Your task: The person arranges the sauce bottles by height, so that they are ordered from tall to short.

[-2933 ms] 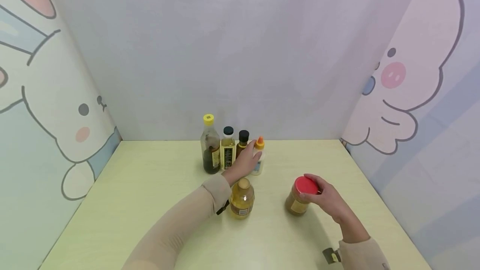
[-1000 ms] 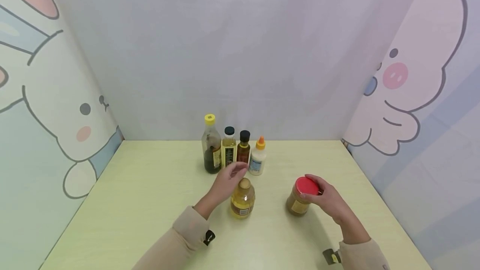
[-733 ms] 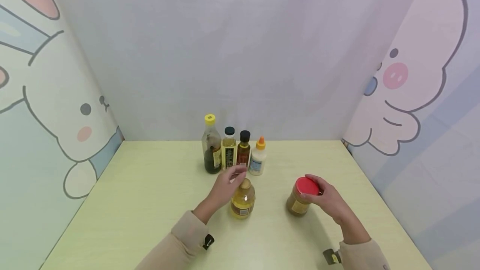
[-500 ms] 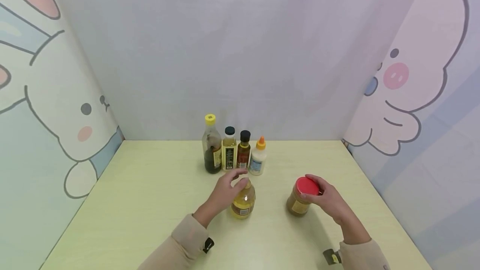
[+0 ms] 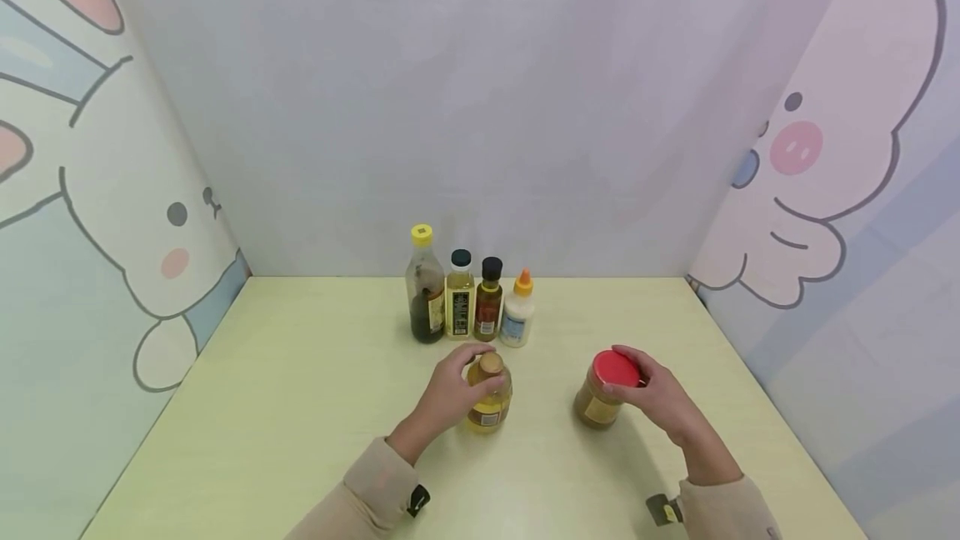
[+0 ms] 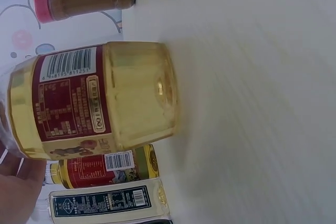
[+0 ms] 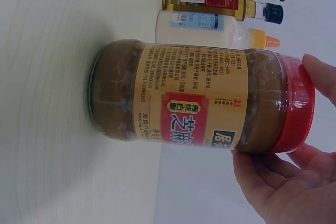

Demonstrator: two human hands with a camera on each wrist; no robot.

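A squat bottle of golden oil point(image 5: 489, 418) with a tan cap stands on the table, left of the jar. My left hand point(image 5: 448, 390) curls round its upper part, the thumb in front of the neck and the fingers behind. In the left wrist view its red label point(image 6: 73, 95) faces the camera, and only part of my hand shows at the edge. My right hand point(image 5: 666, 407) grips a sesame paste jar point(image 5: 597, 407) by its red lid point(image 7: 296, 103); the jar's brown contents and yellow label show in the right wrist view.
Behind them stands a row: a dark sauce bottle point(image 5: 426, 298) with yellow cap, a pale oil bottle point(image 5: 460, 302), a reddish-brown bottle point(image 5: 488, 311) and a white squeeze bottle point(image 5: 517, 319) with orange tip. Cloth walls point(image 5: 480, 123) enclose the pale table point(image 5: 315, 373).
My left hand has drawn back from the white squeeze bottle toward me, then lowered onto the oil bottle's neck and closed round it. The right hand has stayed on the jar.
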